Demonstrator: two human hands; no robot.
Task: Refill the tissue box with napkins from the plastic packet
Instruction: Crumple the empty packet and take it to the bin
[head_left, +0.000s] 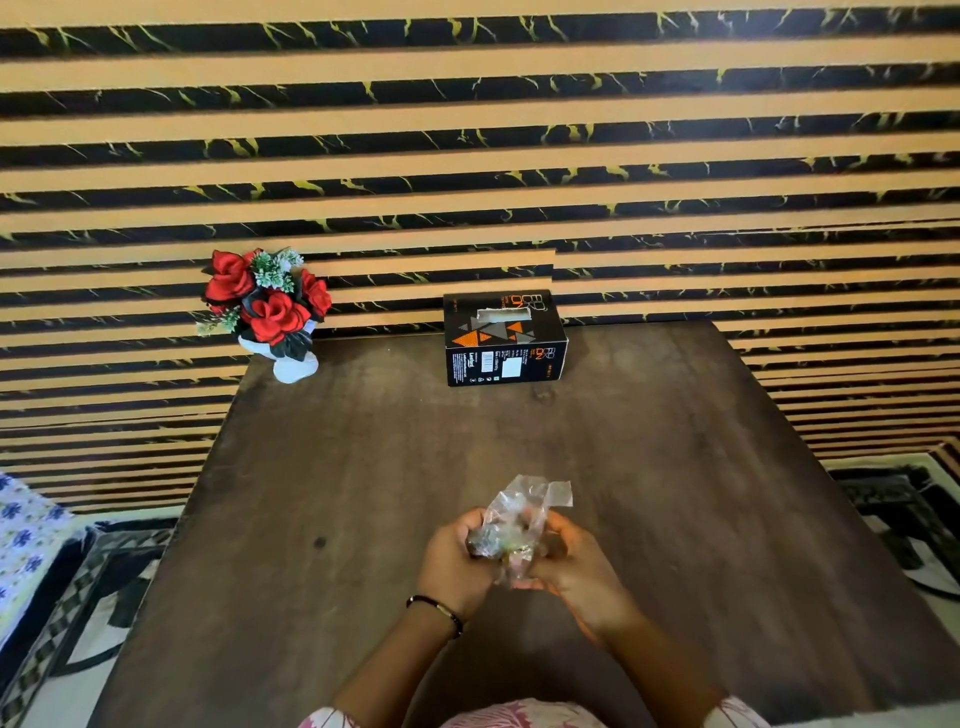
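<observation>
A black tissue box (504, 340) with orange and grey triangles stands upright at the far edge of the dark wooden table (363, 467), its slot on top showing a bit of white. Near the table's front, my left hand (452, 564) and my right hand (569, 564) together hold a clear, crumpled plastic packet (519, 514) above the tabletop. The packet looks scrunched between my fingers, with one loose flap sticking up to the right. I cannot see any napkins in it.
A white vase of red artificial roses (270, 306) stands at the table's far left corner. A striped tan and black wall rises behind the table. Patterned floor covering (78, 597) lies to the left and right of the table.
</observation>
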